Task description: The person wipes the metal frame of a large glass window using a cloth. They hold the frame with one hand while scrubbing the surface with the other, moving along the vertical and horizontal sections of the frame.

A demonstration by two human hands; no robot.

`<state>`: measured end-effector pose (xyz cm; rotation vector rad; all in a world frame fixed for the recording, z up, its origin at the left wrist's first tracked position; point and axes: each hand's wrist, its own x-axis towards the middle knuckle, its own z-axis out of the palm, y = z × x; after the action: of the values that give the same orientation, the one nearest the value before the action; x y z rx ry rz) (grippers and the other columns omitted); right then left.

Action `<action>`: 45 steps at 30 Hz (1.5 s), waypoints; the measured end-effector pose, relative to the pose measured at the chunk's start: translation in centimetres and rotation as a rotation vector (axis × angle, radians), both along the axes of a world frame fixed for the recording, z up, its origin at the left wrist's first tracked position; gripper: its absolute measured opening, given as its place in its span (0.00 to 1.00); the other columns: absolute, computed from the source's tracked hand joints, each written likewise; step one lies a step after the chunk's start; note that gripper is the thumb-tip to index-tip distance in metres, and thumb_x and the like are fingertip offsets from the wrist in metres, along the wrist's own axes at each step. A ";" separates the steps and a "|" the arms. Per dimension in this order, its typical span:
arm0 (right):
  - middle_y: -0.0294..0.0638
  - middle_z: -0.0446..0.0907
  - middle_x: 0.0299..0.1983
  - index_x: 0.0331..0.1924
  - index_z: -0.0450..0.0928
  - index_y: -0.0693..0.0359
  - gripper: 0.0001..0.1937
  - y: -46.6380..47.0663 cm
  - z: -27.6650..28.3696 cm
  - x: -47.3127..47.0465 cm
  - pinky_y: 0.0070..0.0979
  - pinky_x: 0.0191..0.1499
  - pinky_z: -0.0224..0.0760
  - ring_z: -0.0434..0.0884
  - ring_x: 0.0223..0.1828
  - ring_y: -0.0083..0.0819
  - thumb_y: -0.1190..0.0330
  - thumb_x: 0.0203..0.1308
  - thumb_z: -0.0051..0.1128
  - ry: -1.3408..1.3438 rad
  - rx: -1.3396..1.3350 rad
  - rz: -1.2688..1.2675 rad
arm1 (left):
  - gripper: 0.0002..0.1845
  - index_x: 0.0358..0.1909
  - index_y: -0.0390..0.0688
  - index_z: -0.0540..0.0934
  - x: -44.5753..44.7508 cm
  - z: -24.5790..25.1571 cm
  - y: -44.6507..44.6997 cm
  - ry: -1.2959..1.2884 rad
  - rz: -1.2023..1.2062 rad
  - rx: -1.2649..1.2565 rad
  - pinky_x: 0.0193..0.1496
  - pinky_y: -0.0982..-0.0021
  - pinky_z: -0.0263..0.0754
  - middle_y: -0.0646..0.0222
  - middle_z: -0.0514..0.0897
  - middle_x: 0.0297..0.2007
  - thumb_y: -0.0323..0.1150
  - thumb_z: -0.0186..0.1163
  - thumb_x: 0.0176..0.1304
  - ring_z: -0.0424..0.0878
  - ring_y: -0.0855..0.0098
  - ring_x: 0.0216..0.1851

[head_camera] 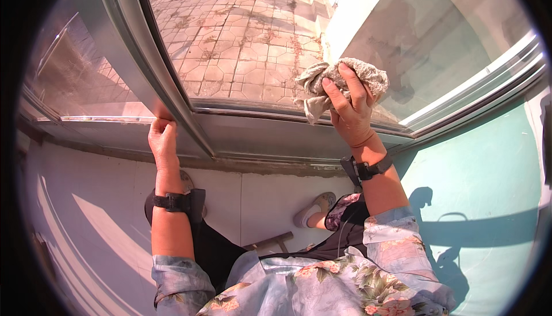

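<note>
My right hand (353, 109) presses a crumpled, light grey-beige cloth (366, 76) to the lower part of a glass pane (241, 48), its fingers spread over the cloth. At the left, my left hand (164, 139) is curled against the metal frame post (159, 74) between two glass sections; its fingertips are turned away, so I cannot tell whether it grips the post's edge. Below the pane runs a metal lower panel (267, 137) of the frame. Both wrists carry black straps with a small device.
A light tiled floor (220, 191) lies beneath my feet, and a pale green wall (474, 178) rises at the right. Between my legs a dark bar-shaped object (269, 242) lies low down. Paving (241, 18) shows outside through the glass.
</note>
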<state>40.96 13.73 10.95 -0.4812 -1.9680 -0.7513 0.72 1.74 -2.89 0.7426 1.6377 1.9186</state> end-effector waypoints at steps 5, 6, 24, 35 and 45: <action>0.29 0.75 0.66 0.58 0.83 0.36 0.25 -1.0 -6.4 1.2 0.40 0.66 0.62 0.72 0.64 0.36 0.71 0.56 0.65 -0.348 -0.163 -0.093 | 0.06 0.27 0.43 0.76 0.1 -0.2 0.2 -0.001 0.039 -0.023 0.32 0.78 0.64 0.80 0.74 0.24 0.26 0.63 0.60 0.69 0.84 0.27; 0.26 0.75 0.67 0.59 0.83 0.34 0.24 -1.2 -7.4 1.1 0.40 0.67 0.61 0.72 0.65 0.35 0.69 0.58 0.64 -0.392 -0.166 -0.062 | 0.06 0.27 0.43 0.76 0.1 -0.1 0.3 0.001 0.056 -0.034 0.32 0.78 0.64 0.80 0.74 0.23 0.26 0.63 0.60 0.68 0.84 0.27; 0.43 0.81 0.56 0.59 0.80 0.54 0.22 -2.0 36.9 -2.3 0.39 0.61 0.68 0.77 0.56 0.45 0.77 0.59 0.64 0.130 0.470 -0.004 | 0.05 0.25 0.37 0.75 0.7 0.6 0.4 0.113 0.136 -0.106 0.34 0.72 0.70 0.73 0.74 0.23 0.25 0.61 0.54 0.69 0.78 0.27; 0.31 0.79 0.59 0.58 0.83 0.40 0.31 0.3 26.5 -8.4 0.38 0.64 0.65 0.76 0.57 0.38 0.79 0.48 0.69 0.010 0.371 -0.112 | 0.08 0.29 0.37 0.78 0.9 0.9 -0.1 0.155 0.105 -0.089 0.37 0.72 0.72 0.73 0.78 0.24 0.30 0.65 0.58 0.73 0.78 0.28; 0.31 0.77 0.59 0.58 0.80 0.36 0.21 -1.6 1.4 -10.1 0.44 0.56 0.68 0.76 0.57 0.35 0.64 0.58 0.61 -0.466 0.018 0.049 | 0.09 0.29 0.35 0.78 1.4 2.0 -0.6 0.158 0.101 -0.139 0.41 0.70 0.75 0.68 0.79 0.30 0.30 0.67 0.57 0.76 0.75 0.32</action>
<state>30.81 12.11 12.39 -0.2585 -2.3901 -0.9087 2.11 1.13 -0.87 0.7855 1.9164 1.8304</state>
